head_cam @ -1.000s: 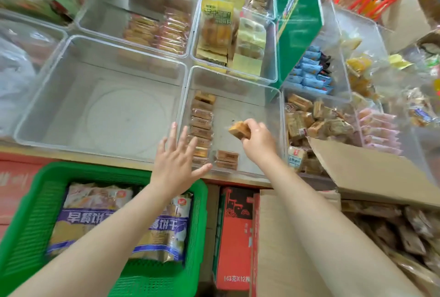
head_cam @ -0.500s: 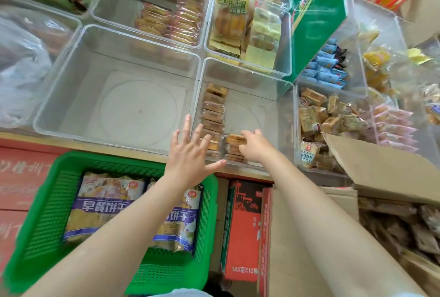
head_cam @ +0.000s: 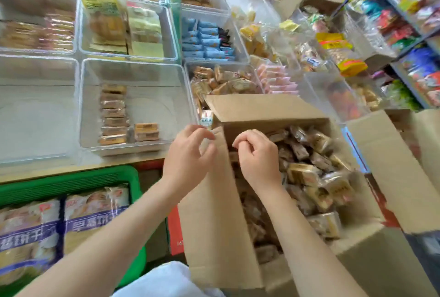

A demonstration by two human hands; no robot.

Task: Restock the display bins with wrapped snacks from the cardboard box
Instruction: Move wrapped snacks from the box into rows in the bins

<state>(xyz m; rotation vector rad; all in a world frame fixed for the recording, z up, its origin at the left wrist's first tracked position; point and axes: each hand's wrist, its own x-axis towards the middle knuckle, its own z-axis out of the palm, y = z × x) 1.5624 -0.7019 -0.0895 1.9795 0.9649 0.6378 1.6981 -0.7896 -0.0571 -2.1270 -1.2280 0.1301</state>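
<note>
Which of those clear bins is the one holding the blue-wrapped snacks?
The clear bin in the back row, just right of the green divider. Its blue packets stand out; the other bins nearby hold brown, yellow or pink ones.
</note>
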